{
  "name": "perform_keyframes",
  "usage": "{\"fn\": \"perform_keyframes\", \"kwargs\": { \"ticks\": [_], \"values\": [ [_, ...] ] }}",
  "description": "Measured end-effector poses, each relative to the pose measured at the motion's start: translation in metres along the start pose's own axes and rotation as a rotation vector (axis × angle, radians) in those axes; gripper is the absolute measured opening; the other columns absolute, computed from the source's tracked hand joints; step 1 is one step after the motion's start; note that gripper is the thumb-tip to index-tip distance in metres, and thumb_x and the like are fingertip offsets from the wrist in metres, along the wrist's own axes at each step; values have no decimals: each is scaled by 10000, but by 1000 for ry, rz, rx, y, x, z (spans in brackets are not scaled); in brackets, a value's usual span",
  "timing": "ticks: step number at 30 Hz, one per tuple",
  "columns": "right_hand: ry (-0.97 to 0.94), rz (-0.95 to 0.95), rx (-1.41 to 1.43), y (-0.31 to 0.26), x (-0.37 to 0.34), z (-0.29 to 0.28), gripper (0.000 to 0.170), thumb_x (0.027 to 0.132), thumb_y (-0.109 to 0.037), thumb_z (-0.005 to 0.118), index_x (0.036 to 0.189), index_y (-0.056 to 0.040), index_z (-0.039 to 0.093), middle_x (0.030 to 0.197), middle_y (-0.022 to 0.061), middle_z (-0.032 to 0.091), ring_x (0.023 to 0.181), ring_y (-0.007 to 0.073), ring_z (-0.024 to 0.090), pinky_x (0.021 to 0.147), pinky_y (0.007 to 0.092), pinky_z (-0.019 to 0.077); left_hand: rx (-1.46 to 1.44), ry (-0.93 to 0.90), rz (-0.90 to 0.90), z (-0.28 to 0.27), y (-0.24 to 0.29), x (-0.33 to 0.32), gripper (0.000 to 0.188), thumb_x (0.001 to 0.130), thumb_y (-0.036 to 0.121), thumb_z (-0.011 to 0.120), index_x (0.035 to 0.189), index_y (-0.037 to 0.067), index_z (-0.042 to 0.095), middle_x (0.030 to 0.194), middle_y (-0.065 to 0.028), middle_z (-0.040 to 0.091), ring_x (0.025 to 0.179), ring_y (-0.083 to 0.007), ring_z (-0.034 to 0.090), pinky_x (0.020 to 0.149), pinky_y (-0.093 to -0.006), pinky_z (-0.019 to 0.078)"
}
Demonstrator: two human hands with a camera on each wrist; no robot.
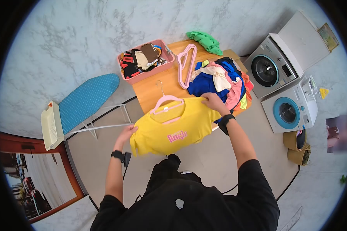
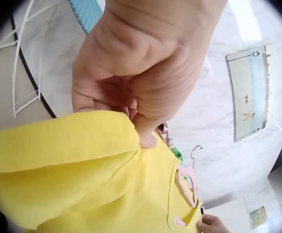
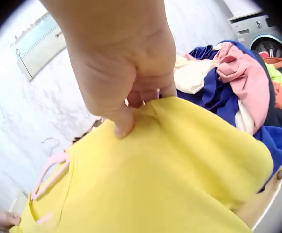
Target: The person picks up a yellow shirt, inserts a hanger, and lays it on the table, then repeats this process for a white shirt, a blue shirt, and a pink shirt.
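Note:
A yellow T-shirt (image 1: 169,129) with pink lettering is spread in front of the person, a pink hanger (image 1: 167,99) inside it. The hanger's metal hook stands up out of the neckline. At one sleeve, my left hand (image 1: 126,133) pinches the cloth; the left wrist view shows the thumb (image 2: 148,141) on top of the fabric. My right hand (image 1: 215,103) pinches the opposite shoulder, its thumb (image 3: 125,125) on the near side of the cloth in the right wrist view.
Behind the shirt, a wooden table (image 1: 146,94) carries a pink basket (image 1: 150,73) of clothes, loose pink hangers (image 1: 187,65), a green cloth (image 1: 206,42) and a clothes pile (image 1: 219,79). An ironing board (image 1: 90,98) stands left; washing machines (image 1: 287,111) stand right.

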State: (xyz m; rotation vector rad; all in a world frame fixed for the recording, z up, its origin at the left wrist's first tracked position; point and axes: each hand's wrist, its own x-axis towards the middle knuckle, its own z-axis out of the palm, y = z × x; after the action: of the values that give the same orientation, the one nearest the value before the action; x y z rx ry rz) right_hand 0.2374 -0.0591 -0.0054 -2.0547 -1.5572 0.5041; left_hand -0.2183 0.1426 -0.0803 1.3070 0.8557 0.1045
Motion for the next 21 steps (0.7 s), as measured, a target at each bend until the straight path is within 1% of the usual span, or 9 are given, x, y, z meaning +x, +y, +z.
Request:
{"fn": "perform_keyframes", "kwargs": {
  "ticks": [1, 3, 4, 6, 9, 11, 13, 14, 21],
  "values": [
    [29, -1, -45, 3, 18, 7, 280, 758, -81, 679, 1030, -12, 663, 925, 163, 669, 848, 314, 649, 759, 377, 507, -3, 3, -11, -11, -9, 25, 276, 944, 230, 578, 1056, -12, 650, 955, -45, 698, 845, -149, 642, 807, -292, 491],
    [148, 49, -60, 19, 42, 34, 301, 759, -78, 670, 1053, -16, 655, 971, 164, 661, 890, 323, 638, 792, 381, 504, 690, 284, -155, -25, -27, 71, 336, 870, 232, 639, 1124, 13, 610, 1074, -137, 671, 945, -257, 639, 861, -346, 482],
    [274, 97, -79, 28, 52, 50, 322, 760, -76, 662, 1077, -20, 648, 1016, 166, 654, 932, 333, 628, 825, 385, 500, 684, 282, -160, -18, -35, 81, 336, 870, 232, 639, 1124, 13, 610, 1074, -137, 671, 945, -257, 639, 861, -346, 482],
    [209, 92, -86, 40, 53, 94, 361, 788, -68, 612, 1149, -47, 615, 1119, 169, 614, 1077, 342, 571, 919, 413, 472, 906, 550, 54, 16, -53, 86, 530, 793, 244, 690, 1272, 76, 537, 1270, -222, 549, 1149, -384, 530, 976, -424, 429],
    [-33, 65, -206, 22, 23, 146, 461, 784, -109, 644, 1240, -117, 577, 1336, 179, 490, 1200, 388, 488, 1012, 420, 427, 1038, 314, 148, 75, -59, 84, 786, 758, 274, 747, 1441, 169, 373, 1521, -227, 209, 1363, -473, 238, 1088, -565, 274],
    [-102, -26, -228, 16, -1, 169, 646, 758, -199, 718, 1361, -175, 486, 1461, 167, 365, 1330, 376, 371, 1055, 524, 368, 1109, 248, 139, 102, -49, 77, 878, 739, 278, 772, 1483, 196, 313, 1563, -217, 109, 1403, -489, 143, 1102, -603, 227],
    [-310, 174, -345, -24, -16, 154, 940, 680, -348, 812, 1474, -275, 314, 1569, 102, 171, 1435, 320, 198, 1062, 656, 267, 1111, 263, 45, 115, -45, 76, 1073, 676, 301, 829, 1527, 221, 180, 1584, -193, -46, 1437, -466, 9, 1089, -648, 197],
    [-328, 178, -304, -6, -17, 166, 1167, 577, -429, 870, 1512, -341, 178, 1602, 48, 25, 1470, 289, 74, 1036, 736, 200, 1107, 256, 37, 115, -43, 78, 1073, 676, 301, 829, 1527, 221, 180, 1584, -193, -46, 1437, -466, 9, 1089, -648, 197],
    [-453, 246, -231, 16, 38, 146, 1227, 534, -353, 901, 1517, -318, 168, 1603, 56, 26, 1468, 324, 55, 1042, 743, 195, 1115, 168, 25, 92, -13, 117, 1294, 549, 371, 890, 1541, 228, 70, 1587, -180, -77, 1452, -422, -38, 1098, -641, 177]
  ]
}}
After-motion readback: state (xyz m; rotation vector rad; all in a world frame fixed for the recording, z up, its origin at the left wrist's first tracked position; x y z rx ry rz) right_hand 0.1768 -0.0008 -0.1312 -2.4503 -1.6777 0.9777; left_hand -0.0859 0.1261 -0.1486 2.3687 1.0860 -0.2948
